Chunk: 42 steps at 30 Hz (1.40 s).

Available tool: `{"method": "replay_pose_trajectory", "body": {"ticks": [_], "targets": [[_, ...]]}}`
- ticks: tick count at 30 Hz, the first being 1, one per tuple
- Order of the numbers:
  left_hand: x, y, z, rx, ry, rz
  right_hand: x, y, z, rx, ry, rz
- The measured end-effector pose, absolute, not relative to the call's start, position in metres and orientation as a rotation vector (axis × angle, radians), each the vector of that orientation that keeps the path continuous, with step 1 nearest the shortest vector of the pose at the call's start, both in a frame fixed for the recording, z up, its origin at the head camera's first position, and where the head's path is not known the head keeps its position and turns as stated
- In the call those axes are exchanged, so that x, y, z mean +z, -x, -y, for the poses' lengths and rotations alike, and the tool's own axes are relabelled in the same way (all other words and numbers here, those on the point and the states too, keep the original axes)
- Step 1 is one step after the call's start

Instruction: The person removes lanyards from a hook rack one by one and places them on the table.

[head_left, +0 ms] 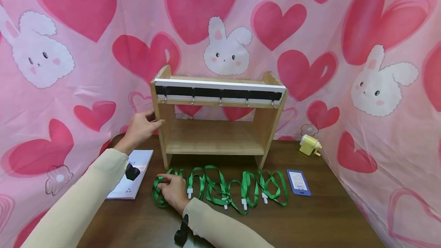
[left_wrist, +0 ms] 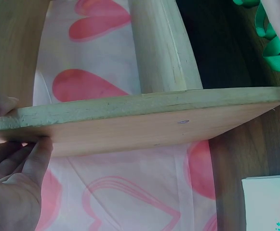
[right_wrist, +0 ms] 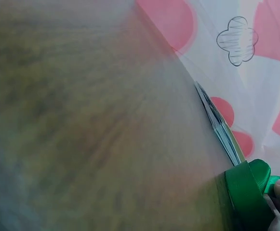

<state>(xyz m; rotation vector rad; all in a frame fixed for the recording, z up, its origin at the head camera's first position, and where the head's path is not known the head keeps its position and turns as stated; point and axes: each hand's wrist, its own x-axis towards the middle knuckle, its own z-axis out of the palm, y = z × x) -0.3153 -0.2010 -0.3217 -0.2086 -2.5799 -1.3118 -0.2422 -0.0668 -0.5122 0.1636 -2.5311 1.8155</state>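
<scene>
A wooden rack (head_left: 215, 137) stands upright at the back of the table, with several metal hooks along a black strip (head_left: 206, 93) on its front. My left hand (head_left: 140, 127) grips the rack's left side panel; in the left wrist view the thumb and fingers lie on opposite faces of that panel (left_wrist: 130, 127). At the left end of a row of green lanyards, my right hand (head_left: 175, 192) pinches a green lanyard (head_left: 157, 196). The right wrist view shows the green band (right_wrist: 248, 195) close up, with the fingertips partly cut off at the edge.
Several other green lanyards (head_left: 211, 200) with white clips lie in front of the rack. To the left lies a white notebook (head_left: 138, 179). On the right are a blue badge holder (head_left: 299, 183) and a small yellow device with a crank (head_left: 309, 145). Pink printed cloth hangs behind.
</scene>
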Motion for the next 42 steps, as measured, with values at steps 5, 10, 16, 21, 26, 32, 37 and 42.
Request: {"method": "replay_pose_trajectory", "body": {"ticks": [5,10,16,21,26,32,37,42], "targets": [[-0.323,0.314,0.201,-1.296,0.205,2.585,-0.511,0.240,0.067,1.823,-0.169,2.532],[-0.323,0.314,0.201,-1.288,0.213,2.577,-0.506,0.239,0.066,1.839,-0.189,2.501],[-0.321,0.315,0.202,-1.290,0.232,2.568,-0.500,0.239,0.065,1.861,-0.207,2.440],[-0.322,0.316,0.202,-1.296,0.237,2.566,-0.499,0.241,0.061,1.999,-0.233,2.354],[-0.323,0.316,0.202,-1.318,0.231,2.565,-0.496,0.242,0.055,2.055,-0.256,2.299],[-0.324,0.316,0.202,-1.316,0.227,2.563,-0.485,0.246,0.043,2.113,-0.269,2.262],[-0.325,0.318,0.202,-1.311,0.237,2.549,-0.471,0.252,0.030,2.090,-0.348,2.244],[-0.326,0.319,0.202,-1.299,0.236,2.537,-0.455,0.254,0.016,2.040,-0.415,2.277]]}}
